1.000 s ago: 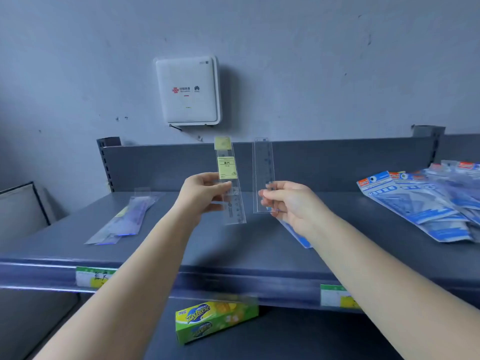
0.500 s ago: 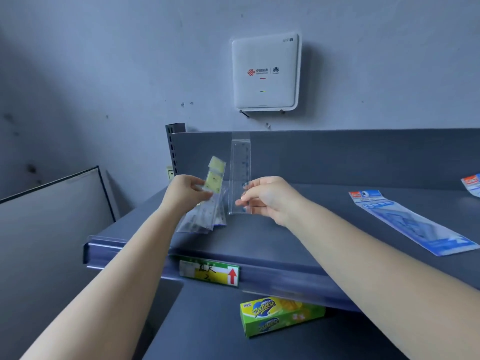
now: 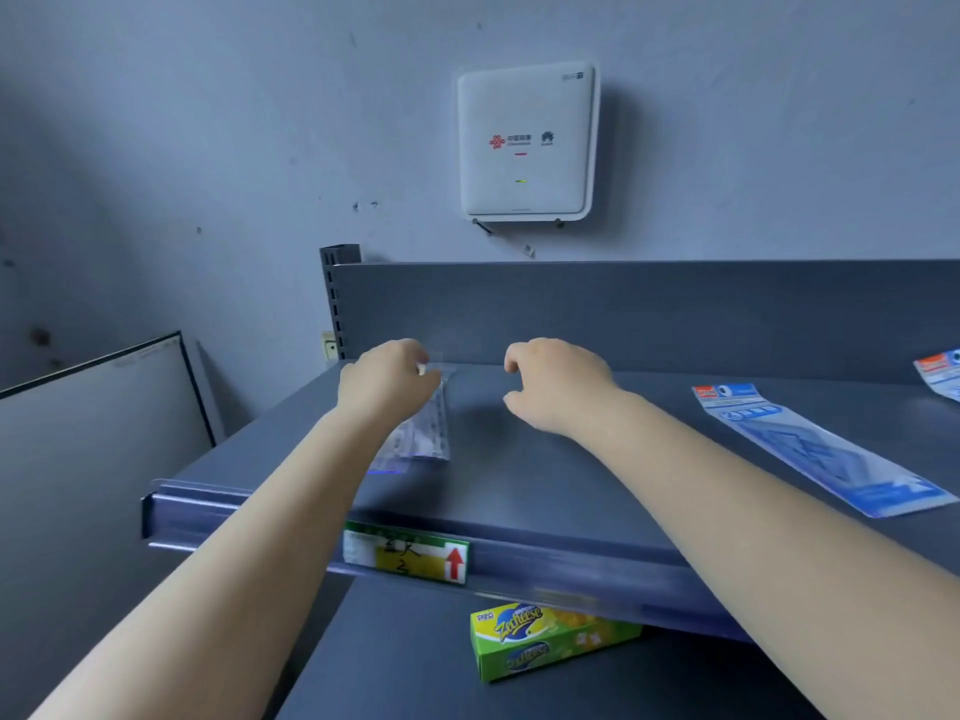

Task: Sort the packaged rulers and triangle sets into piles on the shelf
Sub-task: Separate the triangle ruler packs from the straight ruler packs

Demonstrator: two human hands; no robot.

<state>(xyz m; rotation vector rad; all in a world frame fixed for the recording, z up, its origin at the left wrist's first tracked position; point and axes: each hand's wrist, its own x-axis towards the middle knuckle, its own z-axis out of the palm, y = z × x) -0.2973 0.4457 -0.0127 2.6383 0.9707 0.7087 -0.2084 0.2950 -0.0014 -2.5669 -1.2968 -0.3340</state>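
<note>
A grey shelf (image 3: pixel 545 475) carries the sorting. Right of the shelf's middle lies a blue triangle-set pack (image 3: pixel 815 446); left of middle, a pile of clear packaged rulers (image 3: pixel 423 433). The left hand (image 3: pixel 387 381) rests on that pile, fingertips pinching its top pack. The right hand (image 3: pixel 558 381) hovers, loosely curled, holding nothing. Below the shelf's edge, a green box (image 3: pixel 550 641) reads "Zcheese"; the price tag (image 3: pixel 405 556) bears a red arrow.

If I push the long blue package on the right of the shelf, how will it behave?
The long blue package lies flat on the shelf, so it would probably slide, not roll or tip. Its glossy plastic sleeve looks slippery. It seems thin and light; lifted by one end, it may flex somewhat.
</note>
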